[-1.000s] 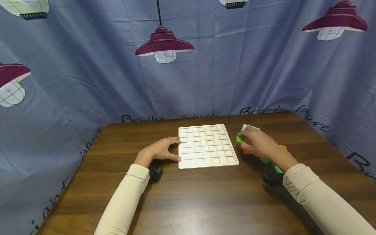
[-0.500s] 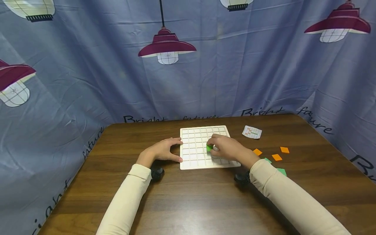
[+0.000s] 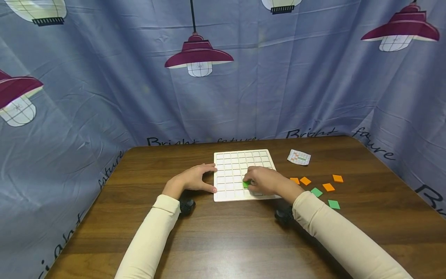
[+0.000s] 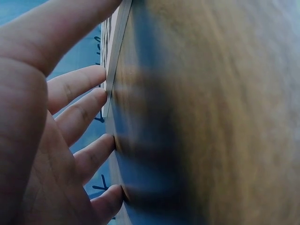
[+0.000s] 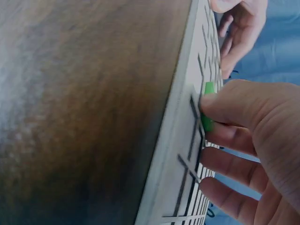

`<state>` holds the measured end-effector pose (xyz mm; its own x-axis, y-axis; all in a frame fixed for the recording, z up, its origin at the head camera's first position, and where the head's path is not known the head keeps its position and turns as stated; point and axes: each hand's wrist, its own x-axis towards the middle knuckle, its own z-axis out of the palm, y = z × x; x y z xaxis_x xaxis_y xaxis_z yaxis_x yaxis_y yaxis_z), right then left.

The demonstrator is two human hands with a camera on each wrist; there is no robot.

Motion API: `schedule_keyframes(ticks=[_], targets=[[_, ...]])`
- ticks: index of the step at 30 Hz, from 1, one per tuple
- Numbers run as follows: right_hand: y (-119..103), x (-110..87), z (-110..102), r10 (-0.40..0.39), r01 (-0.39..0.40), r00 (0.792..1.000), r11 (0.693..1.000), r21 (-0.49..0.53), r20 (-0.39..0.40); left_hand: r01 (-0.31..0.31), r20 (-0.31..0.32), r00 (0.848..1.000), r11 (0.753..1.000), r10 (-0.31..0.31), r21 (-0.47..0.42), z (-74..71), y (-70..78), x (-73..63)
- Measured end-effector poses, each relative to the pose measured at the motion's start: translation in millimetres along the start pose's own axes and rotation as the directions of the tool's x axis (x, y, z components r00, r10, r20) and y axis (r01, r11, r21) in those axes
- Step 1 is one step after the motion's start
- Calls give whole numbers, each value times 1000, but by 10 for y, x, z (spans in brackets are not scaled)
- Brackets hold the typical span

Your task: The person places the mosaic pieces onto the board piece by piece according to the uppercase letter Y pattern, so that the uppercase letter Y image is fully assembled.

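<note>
A pale square board [image 3: 228, 185] marked with a grid lies on the wooden table. My left hand [image 3: 194, 178] touches its left edge, thumb and fingers spread and fairly straight; the left wrist view has the fingertips [image 4: 101, 96] against the board's side. Over the lower middle of the grid, my right hand [image 3: 265, 180] pinches a bright green square tile [image 3: 246, 184] between thumb and finger. In the right wrist view the green tile [image 5: 208, 123] is held at the board's surface, while the other fingers rest near the grid. The hand hides part of the tile.
Right of the board lie several orange tiles [image 3: 328, 187] and two green tiles [image 3: 333, 204]. A small card [image 3: 299, 157] printed with a coloured grid lies behind them. A blue curtain [image 3: 244, 104] hangs behind the table [image 3: 223, 236].
My right hand has carried the green tile from the pile on the right over to the board, then slightly nearer the front. The left hand has stayed at the board's left edge.
</note>
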<state>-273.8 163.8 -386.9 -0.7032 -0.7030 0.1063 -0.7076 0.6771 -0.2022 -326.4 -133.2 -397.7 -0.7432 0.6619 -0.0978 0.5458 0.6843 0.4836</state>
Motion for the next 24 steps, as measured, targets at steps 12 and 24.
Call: schedule_keyframes(ticks=[12,24], targets=[[-40,0,-27,6,-6,999,1000,-1,37,-5,6,1000,1000,5,16,51,-5,43],[7,-215,-98,160,-161,986,987,-16,-53,8,-4,1000,1000,-8,-6,40,-35,26]])
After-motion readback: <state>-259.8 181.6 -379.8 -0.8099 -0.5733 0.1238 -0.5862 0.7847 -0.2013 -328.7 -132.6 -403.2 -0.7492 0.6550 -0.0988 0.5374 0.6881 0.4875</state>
